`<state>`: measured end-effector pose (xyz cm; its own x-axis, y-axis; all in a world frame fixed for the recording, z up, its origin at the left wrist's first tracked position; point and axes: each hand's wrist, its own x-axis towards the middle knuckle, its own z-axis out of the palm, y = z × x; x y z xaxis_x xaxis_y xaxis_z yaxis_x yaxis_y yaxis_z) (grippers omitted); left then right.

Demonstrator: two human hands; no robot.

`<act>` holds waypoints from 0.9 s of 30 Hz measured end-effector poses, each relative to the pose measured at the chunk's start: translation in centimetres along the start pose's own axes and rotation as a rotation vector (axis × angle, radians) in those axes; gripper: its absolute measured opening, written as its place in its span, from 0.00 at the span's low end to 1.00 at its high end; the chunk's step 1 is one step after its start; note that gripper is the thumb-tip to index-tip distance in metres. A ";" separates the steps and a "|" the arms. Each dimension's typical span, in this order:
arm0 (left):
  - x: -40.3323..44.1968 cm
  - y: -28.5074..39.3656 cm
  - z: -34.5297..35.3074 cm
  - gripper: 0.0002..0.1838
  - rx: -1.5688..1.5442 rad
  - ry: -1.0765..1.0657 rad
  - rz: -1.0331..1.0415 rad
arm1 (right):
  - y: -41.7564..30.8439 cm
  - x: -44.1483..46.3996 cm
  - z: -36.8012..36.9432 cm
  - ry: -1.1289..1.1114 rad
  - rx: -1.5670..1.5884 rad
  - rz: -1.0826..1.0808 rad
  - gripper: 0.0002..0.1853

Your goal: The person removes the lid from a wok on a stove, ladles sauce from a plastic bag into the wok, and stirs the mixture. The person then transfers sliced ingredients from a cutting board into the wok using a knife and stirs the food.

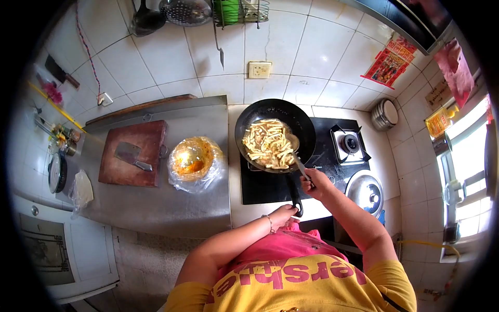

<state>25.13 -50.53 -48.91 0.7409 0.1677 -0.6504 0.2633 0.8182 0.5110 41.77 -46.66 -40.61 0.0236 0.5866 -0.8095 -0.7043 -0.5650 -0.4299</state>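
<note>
A black wok (303, 125) stands on the left burner of the black stove. Pale, strip-shaped pieces of food (267, 143) lie in it in some liquid. My right hand (316, 184) is closed around the handle of a metal ladle (300, 165), whose head rests at the right side of the food. Below the wok, my left hand (284, 216) is at the end of the wok's black handle (294, 195), with its fingers partly hidden.
Left of the stove, a bowl in plastic wrap (193, 162) sits on the metal counter (208, 213), beside a cutting board (114, 169) with a cleaver (128, 152). A second burner (350, 144) and a domed lid (365, 192) are at the right.
</note>
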 end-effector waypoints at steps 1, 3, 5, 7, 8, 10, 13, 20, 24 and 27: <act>0.0 0.0 0.0 0.12 -0.007 -0.006 -0.010 | -0.1 0.5 0.3 -0.141 0.214 0.186 0.04; -0.1 0.1 0.0 0.12 -0.013 -0.011 -0.019 | 0.1 0.5 1.4 -0.171 0.134 0.102 0.04; -0.2 0.2 0.0 0.12 -0.007 -0.026 -0.002 | 0.2 -1.9 4.4 -0.086 -0.058 -0.105 0.06; -0.3 0.1 0.0 0.12 -0.003 -0.019 -0.004 | -0.8 -3.1 5.5 -0.045 -0.220 -0.185 0.07; -0.3 0.1 0.0 0.12 0.003 -0.014 -0.006 | -1.2 -3.1 5.8 -0.004 -0.382 -0.267 0.09; -0.8 0.4 0.1 0.12 -0.003 -0.011 -0.006 | -2.9 -1.9 4.4 0.026 -0.644 -0.414 0.13; -0.6 0.3 0.1 0.12 0.001 -0.003 -0.006 | -5.2 0.5 2.6 0.310 -1.340 -0.966 0.15; -0.7 0.4 0.2 0.11 -0.020 -0.001 0.002 | -5.6 6.8 -2.4 0.434 -1.467 -0.994 0.13; -0.6 0.3 0.3 0.11 -0.016 -0.004 0.005 | -3.6 1.6 1.5 0.017 -0.505 -0.306 0.09; -0.8 0.3 0.4 0.11 -0.009 0.018 0.003 | -2.6 -0.8 2.4 -0.057 -0.313 -0.166 0.09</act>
<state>24.86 -50.60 -48.06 0.7305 0.1797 -0.6589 0.2559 0.8225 0.5080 41.92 -44.27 -37.87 0.0739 0.7119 -0.6984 -0.4427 -0.6041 -0.6626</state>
